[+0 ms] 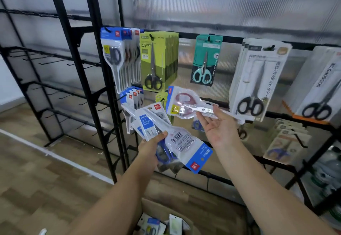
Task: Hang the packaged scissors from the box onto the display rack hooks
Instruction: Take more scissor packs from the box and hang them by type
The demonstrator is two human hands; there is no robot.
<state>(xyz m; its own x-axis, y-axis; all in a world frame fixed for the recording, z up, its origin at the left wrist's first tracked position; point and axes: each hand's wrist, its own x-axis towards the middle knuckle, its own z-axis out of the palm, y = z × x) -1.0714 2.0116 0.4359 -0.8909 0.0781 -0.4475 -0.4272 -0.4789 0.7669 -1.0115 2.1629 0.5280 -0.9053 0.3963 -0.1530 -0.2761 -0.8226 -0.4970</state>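
The person is standing at the black display rack (96,54), both arms reaching out. Their left hand (150,147) is gripping a fanned bundle of packaged scissors (167,135), fingers curled round the lower part, one blue-handled pair showing through the clear plastic. Their right hand (222,126) is pinching a single red-handled pack (186,104) by its blade end, the blue header card pointing toward nine o'clock, just below the green packs (158,59) hanging on a hook. At twelve o'clock from that hand a teal pack (204,59) is hanging alone; toward two o'clock white packs (258,80) are crowding another hook. At ten o'clock blue-carded packs (120,54) are hanging in a row. Down at six o'clock the cardboard box (156,209) is sitting open on the floor, holding more packs, perhaps four or five, though the edge of view is cutting them off.
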